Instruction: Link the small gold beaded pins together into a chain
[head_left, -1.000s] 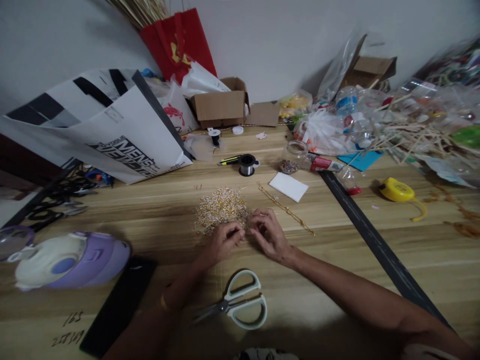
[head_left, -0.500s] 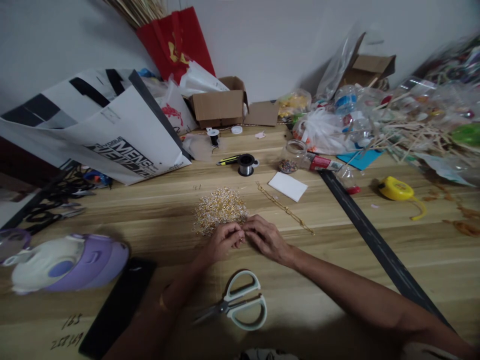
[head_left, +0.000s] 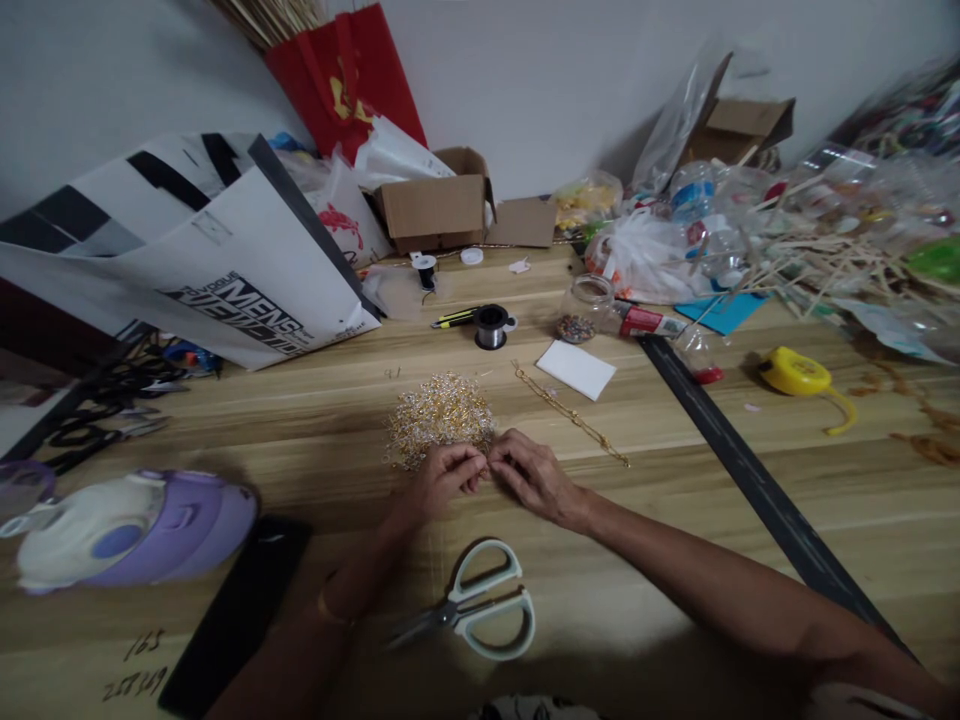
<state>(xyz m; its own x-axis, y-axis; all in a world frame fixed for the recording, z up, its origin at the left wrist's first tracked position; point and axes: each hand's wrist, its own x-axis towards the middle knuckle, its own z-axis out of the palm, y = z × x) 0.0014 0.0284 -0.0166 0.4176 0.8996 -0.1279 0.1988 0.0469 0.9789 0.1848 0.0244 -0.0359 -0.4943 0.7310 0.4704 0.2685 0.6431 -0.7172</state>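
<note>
My left hand (head_left: 451, 470) and my right hand (head_left: 529, 475) meet fingertip to fingertip over the wooden table, both closed in a pinch. Whatever lies between the fingers is too small to make out. Faint thin strands (head_left: 436, 560) run down below my left hand. Just beyond the fingers is a pile of small gold and clear beads (head_left: 441, 415). Scissors with pale handles (head_left: 495, 625) lie nearer to me, blades pointing left. To the right of the pile, a thin gold chain (head_left: 570, 412) lies stretched out beside a folded white paper (head_left: 576, 370).
A spool of silver wire (head_left: 491, 328), a yellow cutter (head_left: 454, 319) and a jar of beads (head_left: 585, 310) stand farther back. At left are a purple-and-white bottle (head_left: 142, 530), a black phone-like slab (head_left: 236, 615) and a paper bag (head_left: 247, 270). A yellow tape measure (head_left: 799, 372) sits at right.
The whole view has shifted very slightly. Both hands keep nearly the same place and the same pinch; the things on the table stay where they were.
</note>
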